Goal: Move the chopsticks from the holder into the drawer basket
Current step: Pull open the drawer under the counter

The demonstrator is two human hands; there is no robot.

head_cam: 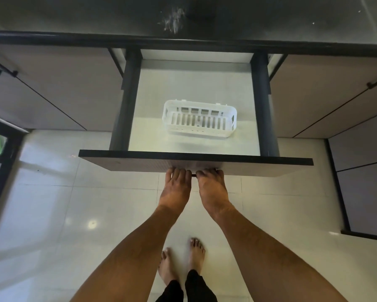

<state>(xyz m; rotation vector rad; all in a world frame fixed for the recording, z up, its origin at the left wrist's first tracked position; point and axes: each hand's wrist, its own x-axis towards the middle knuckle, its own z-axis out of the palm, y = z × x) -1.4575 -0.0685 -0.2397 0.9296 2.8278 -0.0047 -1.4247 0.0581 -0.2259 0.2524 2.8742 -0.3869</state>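
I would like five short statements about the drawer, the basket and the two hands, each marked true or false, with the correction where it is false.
1. The drawer is pulled open. True.
2. The white basket lies in the drawer. True.
3. Chopsticks lie in the basket. False: the basket holds nothing, and no chopsticks are in view.
4. Only the left hand is at the drawer front. False: the right hand is beside it, and the fingers of both curl over the dark handle at the front's lower edge.
5. The basket touches the drawer's front panel. False: it sits apart from it, with bare drawer floor between.
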